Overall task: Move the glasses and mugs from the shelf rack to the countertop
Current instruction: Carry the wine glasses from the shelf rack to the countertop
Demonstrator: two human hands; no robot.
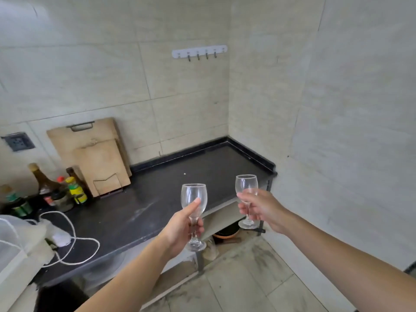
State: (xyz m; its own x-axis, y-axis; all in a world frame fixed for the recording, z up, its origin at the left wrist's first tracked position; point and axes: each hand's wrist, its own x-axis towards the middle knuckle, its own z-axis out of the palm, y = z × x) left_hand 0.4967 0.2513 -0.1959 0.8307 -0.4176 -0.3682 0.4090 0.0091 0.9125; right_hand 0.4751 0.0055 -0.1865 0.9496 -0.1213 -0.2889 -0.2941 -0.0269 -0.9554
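Now two wine glasses aloft, both upright, bowls up, stems vertical. Left hand fingers clenched round the left glass stem; right hand gripping the right glass likewise. Both over the dark table's near edge.

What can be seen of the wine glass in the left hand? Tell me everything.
The wine glass is clear, empty and stemmed, with a rounded bowl, thin stem and round foot. It is held upright in the air above the front edge of the dark countertop, not resting on anything. The left hand has its grip around the stem, thumb pressed against the bowl.
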